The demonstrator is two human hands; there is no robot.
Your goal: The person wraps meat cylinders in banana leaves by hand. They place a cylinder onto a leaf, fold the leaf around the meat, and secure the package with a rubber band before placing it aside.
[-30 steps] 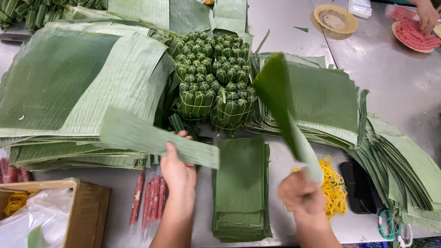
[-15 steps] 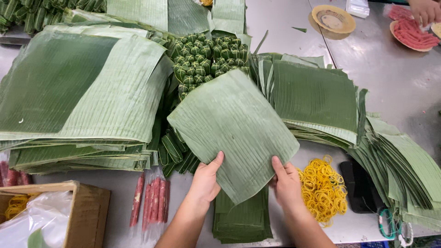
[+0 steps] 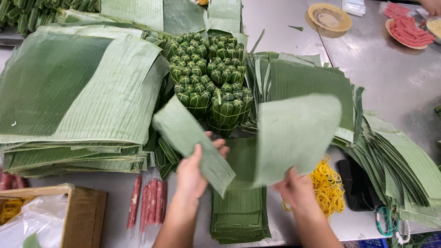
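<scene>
My left hand grips a narrow strip of banana leaf that slants up to the left. My right hand holds a wide pale banana leaf sheet by its lower edge, lifted over the table. Both leaves hang above a small stack of folded leaf strips at the table's near edge. Behind them stand bundles of leaf-wrapped parcels tied together.
Big stacks of banana leaves lie at the left and right. Yellow rubber bands are heaped by my right hand. Pink wrapped sausages lie near a cardboard box. A plate of sliced meat sits far right.
The single broad leaf held flat in both hands is now two separate pieces: a narrow strip in the left hand, a wide sheet in the right, moved apart.
</scene>
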